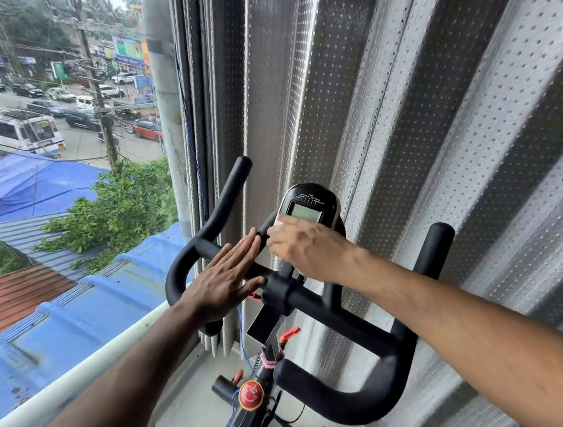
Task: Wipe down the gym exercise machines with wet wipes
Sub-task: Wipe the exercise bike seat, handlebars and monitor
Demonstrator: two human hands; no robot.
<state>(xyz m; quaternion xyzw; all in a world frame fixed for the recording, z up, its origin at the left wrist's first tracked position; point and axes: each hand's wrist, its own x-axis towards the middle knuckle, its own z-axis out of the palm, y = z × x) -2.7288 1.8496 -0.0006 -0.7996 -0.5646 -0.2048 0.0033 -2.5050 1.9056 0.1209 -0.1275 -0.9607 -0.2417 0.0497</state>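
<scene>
We face a corrugated, perforated metal wall (400, 121) beside a window (62, 92) over a street. Our left hand (230, 277) lies flat, fingers straight, on the padded black handlebar (358, 325). Our right hand (304, 249) pinches a white wet wipe (278, 220) against the oval console (308, 205).

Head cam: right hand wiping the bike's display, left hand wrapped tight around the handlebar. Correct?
Not quite. In the head view the left hand is not wrapped around the handlebar; it lies flat against it with fingers straight. The right hand does hold a wipe at the display.
</scene>
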